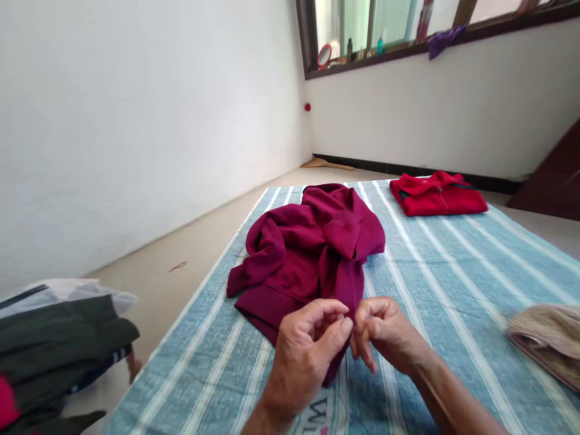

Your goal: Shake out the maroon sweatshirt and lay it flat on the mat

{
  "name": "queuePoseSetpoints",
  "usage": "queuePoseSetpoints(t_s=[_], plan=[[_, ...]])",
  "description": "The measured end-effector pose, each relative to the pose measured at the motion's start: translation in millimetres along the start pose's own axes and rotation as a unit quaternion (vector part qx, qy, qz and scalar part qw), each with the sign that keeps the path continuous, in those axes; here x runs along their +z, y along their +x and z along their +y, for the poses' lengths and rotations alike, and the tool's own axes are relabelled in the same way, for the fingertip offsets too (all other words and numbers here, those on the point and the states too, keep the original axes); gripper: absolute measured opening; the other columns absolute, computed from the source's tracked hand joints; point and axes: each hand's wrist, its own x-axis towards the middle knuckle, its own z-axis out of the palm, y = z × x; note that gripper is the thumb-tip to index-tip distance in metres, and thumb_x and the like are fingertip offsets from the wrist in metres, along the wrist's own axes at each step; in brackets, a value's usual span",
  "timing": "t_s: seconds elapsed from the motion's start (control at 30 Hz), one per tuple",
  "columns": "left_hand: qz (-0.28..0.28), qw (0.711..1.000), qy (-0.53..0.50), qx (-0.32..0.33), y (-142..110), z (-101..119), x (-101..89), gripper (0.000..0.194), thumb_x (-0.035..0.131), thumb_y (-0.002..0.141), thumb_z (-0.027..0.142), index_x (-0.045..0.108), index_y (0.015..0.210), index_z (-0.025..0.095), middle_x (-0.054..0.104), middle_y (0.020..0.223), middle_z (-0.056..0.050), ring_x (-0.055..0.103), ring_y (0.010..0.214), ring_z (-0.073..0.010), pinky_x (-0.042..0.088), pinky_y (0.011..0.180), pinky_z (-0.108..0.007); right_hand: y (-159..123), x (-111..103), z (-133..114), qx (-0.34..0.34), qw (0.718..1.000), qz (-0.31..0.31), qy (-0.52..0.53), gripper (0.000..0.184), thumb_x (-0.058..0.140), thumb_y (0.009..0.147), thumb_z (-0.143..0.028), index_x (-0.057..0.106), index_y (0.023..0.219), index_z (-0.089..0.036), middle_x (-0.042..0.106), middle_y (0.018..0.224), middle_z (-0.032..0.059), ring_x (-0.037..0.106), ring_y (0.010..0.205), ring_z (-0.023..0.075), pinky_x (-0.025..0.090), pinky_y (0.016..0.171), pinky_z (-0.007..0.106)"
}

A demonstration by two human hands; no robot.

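Note:
A maroon sweatshirt (pixel 303 260) lies rumpled on the blue-and-white striped sheet (pixel 203 350), one sleeve bent at its left and a wide hem band facing me. Over its near right corner, my left hand (pixel 303 356) has thumb and index finger drawn together in a pinch. Right beside it, fingertips almost meeting the left ones, my right hand (pixel 385 332) is curled with its thumb against the index finger. Whatever lies between the fingertips is too small to make out. Part of the sweatshirt's near edge is hidden behind both hands.
A folded red jacket (pixel 437 194) rests at the far right of the sheet. A beige towel (pixel 550 341) is at the right edge. Dark and white clothes (pixel 58 344) are piled at lower left. A broom (pixel 326 164) lies by the far wall, below a window sill (pixel 389 59).

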Motion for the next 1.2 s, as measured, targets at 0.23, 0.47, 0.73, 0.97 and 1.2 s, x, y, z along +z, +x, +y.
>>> queuePoseSetpoints(t_s=[0.23, 0.47, 0.73, 0.97, 1.2], plan=[[-0.1, 0.975, -0.166, -0.105, 0, 2, 10.5, 0.015, 0.069, 0.072, 0.027, 0.068, 0.073, 0.012, 0.062, 0.049, -0.001, 0.051, 0.04, -0.0077, 0.035, 0.042, -0.017, -3, -5, 18, 0.048, 0.996, -0.033, 0.074, 0.041, 0.078, 0.065, -0.048, 0.056, 0.062, -0.014, 0.067, 0.054, 0.0068, 0.058, 0.035, 0.0156, 0.037, 0.029, 0.017], [-0.116, 0.971, -0.168, -0.127, 4, 0, 13.4, 0.019, 0.072, 0.07, 0.029, 0.065, 0.067, 0.011, 0.061, 0.047, -0.001, 0.056, 0.039, -0.0107, 0.032, 0.038, -0.016, -2, 1, 22, 0.069, 0.99, -0.056, 0.107, 0.048, 0.076, 0.066, -0.051, 0.052, 0.052, -0.012, 0.067, 0.055, 0.0096, 0.058, 0.035, 0.0131, 0.036, 0.028, 0.015], [-0.13, 0.968, -0.159, -0.148, 8, -6, 12.9, 0.027, 0.074, 0.069, 0.035, 0.06, 0.068, 0.012, 0.063, 0.05, -0.003, 0.063, 0.045, -0.0175, 0.039, 0.04, -0.02, -3, -1, 29, 0.079, 0.988, -0.058, 0.123, 0.044, 0.076, 0.066, -0.047, 0.058, 0.051, -0.01, 0.068, 0.056, 0.0105, 0.057, 0.033, 0.0131, 0.037, 0.027, 0.016], [-0.143, 0.956, -0.195, -0.168, 9, -11, 14.1, 0.028, 0.076, 0.066, 0.032, 0.061, 0.08, 0.013, 0.064, 0.049, -0.001, 0.061, 0.042, -0.017, 0.039, 0.039, -0.02, -3, -1, 28, 0.104, 0.99, -0.051, 0.085, 0.044, 0.076, 0.065, -0.047, 0.064, 0.056, -0.006, 0.067, 0.054, 0.0108, 0.056, 0.034, 0.0119, 0.039, 0.031, 0.015], [-0.162, 0.939, -0.231, -0.197, 8, -15, 13.7, 0.024, 0.073, 0.066, 0.03, 0.066, 0.077, 0.01, 0.062, 0.046, -0.003, 0.062, 0.043, -0.0188, 0.04, 0.041, -0.022, -3, -5, 31, 0.126, 0.989, -0.048, 0.068, 0.041, 0.074, 0.066, -0.045, 0.066, 0.056, -0.006, 0.067, 0.054, 0.0134, 0.055, 0.032, 0.0128, 0.035, 0.027, 0.016]])
